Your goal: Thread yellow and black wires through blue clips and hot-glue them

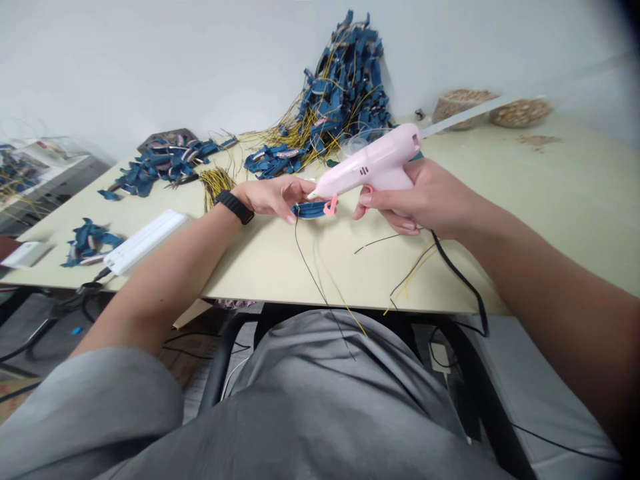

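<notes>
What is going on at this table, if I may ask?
The person's right hand grips a pink glue gun, its tip close to a small blue piece that the left hand holds. A thin dark wire trails from that piece. Farther back on the table stands a tall heap of blue pieces.

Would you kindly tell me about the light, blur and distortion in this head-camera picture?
Head view: soft light with faint shadows; the pink glue gun fairly clear, the two bags at the back right smeared; the right forearm seemingly stretched toward the frame edge; the top right corner dark.
</notes>
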Tool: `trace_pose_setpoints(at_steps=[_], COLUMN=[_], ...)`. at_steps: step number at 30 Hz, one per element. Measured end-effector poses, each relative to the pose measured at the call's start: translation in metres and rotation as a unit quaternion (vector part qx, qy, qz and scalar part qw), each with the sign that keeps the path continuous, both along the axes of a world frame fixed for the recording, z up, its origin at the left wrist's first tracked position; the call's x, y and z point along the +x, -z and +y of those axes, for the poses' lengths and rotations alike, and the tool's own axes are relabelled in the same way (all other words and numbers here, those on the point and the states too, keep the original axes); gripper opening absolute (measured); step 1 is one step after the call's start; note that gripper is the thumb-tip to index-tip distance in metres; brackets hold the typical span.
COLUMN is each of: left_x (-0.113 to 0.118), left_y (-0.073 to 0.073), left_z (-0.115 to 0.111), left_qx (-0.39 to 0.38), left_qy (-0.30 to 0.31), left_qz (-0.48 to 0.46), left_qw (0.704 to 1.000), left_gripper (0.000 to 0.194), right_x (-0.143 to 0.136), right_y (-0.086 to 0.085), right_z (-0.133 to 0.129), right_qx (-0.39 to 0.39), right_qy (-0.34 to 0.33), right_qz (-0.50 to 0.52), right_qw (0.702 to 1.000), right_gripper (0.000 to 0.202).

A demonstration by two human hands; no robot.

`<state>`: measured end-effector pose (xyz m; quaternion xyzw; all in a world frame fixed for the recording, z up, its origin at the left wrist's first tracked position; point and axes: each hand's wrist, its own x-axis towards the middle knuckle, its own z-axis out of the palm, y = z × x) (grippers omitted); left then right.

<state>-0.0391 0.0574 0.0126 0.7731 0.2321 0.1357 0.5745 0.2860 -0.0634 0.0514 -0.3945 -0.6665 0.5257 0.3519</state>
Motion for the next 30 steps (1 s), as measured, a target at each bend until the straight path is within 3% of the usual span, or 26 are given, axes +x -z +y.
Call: trace_pose_setpoints(at_steps=[9, 15, 20, 26, 30], left_x=[-0.002, -0.005, -0.003, 0.002, 0.001], left_y=[0.005, 0.007, 0.009, 0.008, 0.007], left_z=[0.007, 0.004, 0.004, 0.002, -0.001], left_qx=[0.017, -0.004, -0.018, -0.029, -0.027], left_qy=[0.008, 0.011, 0.022, 0.03, 0.019], left_qz=[0.012, 0.007, 0.001, 0.016, 0.008], left_qw=[1.0, 1.0, 1.0, 0.999, 0.999], left_gripper=[0.085, 0.101, 0.1, 0.117, 0.104], right_x=[-0.007, -0.01, -0.012, -0.014, -0.015], right_y=[0.002, 0.003, 0.003, 0.003, 0.002], right_z=[-0.005, -0.006, -0.008, -0.008, -0.009], right_qx=[0.04, 0.052, 0.058, 0.041, 0.038], right_qy=[-0.006, 0.005, 0.015, 0.017, 0.013], right_qz=[-0.037, -0.049, -0.064, -0.062, -0.074], right_qw=[0.999, 0.997, 0.996, 0.997, 0.996], right_gripper=[0.033, 0.02, 0.024, 0.029, 0.036])
